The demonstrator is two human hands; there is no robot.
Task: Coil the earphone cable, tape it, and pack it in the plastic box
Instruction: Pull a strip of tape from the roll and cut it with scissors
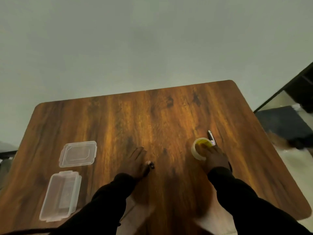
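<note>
My left hand (137,161) lies flat on the wooden table (152,119), fingers together. It presses down on the dark earphone cable (152,165); only a small bit shows by the thumb, the rest is hidden under the palm. My right hand (216,160) grips a roll of clear tape (199,150) with a yellow core, tilted up off the table at the right. The clear plastic box (61,195) stands open and empty at the near left. Its lid (78,153) lies just beyond it.
A pair of scissors (211,136) lies right behind the tape roll, its handle partly under my right hand. Black sleeves cover both forearms. The table's right edge drops to a floor with dark objects (286,126). A plain wall rises behind the table.
</note>
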